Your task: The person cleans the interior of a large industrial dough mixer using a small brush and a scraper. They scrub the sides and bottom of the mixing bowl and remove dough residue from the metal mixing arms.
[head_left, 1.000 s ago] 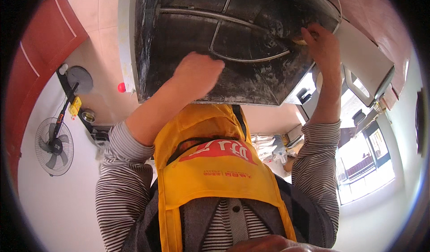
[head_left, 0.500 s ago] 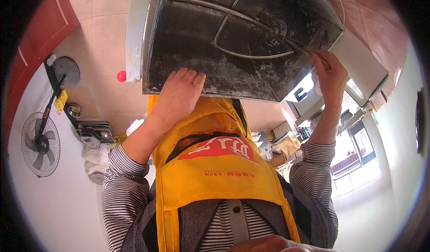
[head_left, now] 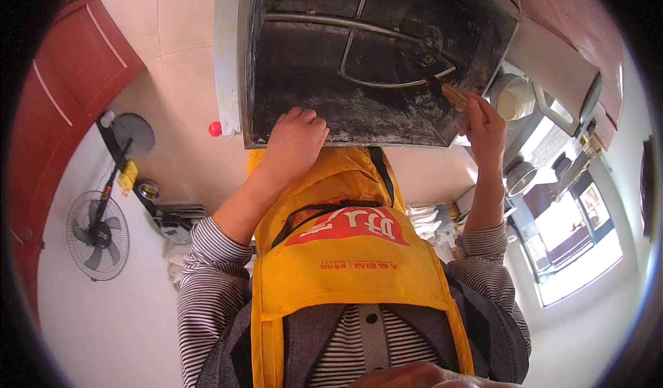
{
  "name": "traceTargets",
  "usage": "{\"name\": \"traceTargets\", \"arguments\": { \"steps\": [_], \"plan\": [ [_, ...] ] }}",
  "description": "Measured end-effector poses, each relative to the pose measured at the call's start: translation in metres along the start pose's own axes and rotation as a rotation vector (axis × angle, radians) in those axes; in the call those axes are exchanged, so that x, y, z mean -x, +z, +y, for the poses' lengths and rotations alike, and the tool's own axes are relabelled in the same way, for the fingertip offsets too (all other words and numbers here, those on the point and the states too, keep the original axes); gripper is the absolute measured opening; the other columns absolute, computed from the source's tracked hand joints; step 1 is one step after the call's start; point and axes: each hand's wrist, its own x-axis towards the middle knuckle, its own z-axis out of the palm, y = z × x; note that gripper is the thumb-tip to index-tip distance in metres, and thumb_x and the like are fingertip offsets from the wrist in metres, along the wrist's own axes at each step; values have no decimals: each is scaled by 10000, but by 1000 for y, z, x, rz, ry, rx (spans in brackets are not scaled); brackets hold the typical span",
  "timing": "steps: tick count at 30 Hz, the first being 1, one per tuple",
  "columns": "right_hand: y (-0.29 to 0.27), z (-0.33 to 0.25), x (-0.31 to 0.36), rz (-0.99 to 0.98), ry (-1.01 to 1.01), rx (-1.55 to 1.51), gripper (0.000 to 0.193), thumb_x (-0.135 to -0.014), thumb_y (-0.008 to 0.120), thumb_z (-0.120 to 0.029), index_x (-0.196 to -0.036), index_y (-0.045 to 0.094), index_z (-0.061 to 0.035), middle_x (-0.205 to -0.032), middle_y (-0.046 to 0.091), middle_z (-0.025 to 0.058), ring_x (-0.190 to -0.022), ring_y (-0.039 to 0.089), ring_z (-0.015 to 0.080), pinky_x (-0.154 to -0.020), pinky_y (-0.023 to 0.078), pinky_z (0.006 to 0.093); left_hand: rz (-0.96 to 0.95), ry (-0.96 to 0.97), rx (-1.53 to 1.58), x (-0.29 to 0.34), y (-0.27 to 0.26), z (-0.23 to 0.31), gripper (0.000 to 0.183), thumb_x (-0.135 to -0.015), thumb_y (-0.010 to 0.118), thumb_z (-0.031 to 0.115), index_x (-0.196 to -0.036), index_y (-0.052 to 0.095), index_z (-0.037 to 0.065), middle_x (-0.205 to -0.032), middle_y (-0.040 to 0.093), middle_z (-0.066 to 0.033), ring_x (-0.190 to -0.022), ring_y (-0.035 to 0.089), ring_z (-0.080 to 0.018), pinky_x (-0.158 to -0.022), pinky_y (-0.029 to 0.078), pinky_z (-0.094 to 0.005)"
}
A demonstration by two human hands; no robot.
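Observation:
A large, dark-surfaced metal box [head_left: 304, 70], perhaps the inside of a range hood, fills the upper middle, with bent metal rods [head_left: 324, 19] across its blackened, smeared face. My left hand [head_left: 298, 138] is closed over its near edge, fingers curled on the dark surface. In my right hand [head_left: 483, 127] is a wooden-handled scraper [head_left: 454, 97]. Its thin dark front end points to the worn round patch near the rods' meeting point; whether it touches the surface is hard to tell.
A standing fan [head_left: 98, 236] is at the left near a red door [head_left: 76, 70]. A red ball [head_left: 215, 128] lies beside the box's pale side wall. At the right are a whitish container [head_left: 514, 102], a metal pot [head_left: 521, 178] and a bright window [head_left: 580, 264].
My right hand has moved left and slightly down with the scraper, whose wooden handle now shows. My left hand stays at the near edge. The whole view has shifted a little.

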Motion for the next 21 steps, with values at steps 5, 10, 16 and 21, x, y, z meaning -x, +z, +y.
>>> {"name": "traceTargets", "arguments": {
  "steps": [5, 10, 16, 21],
  "plan": [
    [-7, 47, 37, 186, 55, -395, 268, -1021, 571, -211, -1189, 684, -36, -769, 667, 25, -551, 538, 45, -471, 364, 205, -383, -104, -264, -68, 14, 1, 209, -913, 538, 176, -889, 670, 16, -929, 677, -199, -917, 662, -374, -785, 538, -486],
    [29, 81, 52, 338, -26, -439, 253, -1018, 558, -163, -1189, 666, -12, -818, 671, 32, -606, 561, 47, -491, 388, 193, -703, -114, -328, -170, 96, -94, 235, -891, 570, 140, -1051, 689, 16, -1005, 677, -248, -925, 670, -391, -795, 547, -476],
    [82, 109, 50, 613, -292, -95, 203, -891, 659, -23, -1092, 689, -33, -1053, 689, 144, -886, 696, 259, -773, 568, 322, -860, -583, 244, -188, 171, -133, 240, -923, 617, 209, -1057, 667, 17, -936, 675, -219, -863, 680, -337, -714, 547, -455],
    [116, 111, 44, 689, -242, -177, 214, -854, 692, -1, -1065, 689, -40, -1050, 693, 141, -913, 696, 284, -775, 568, 332, -802, -222, 186, -181, 194, -152, 291, -1005, 547, 263, -919, 668, 12, -744, 657, -152, -715, 685, -280, -569, 533, -455]
  ]
}}
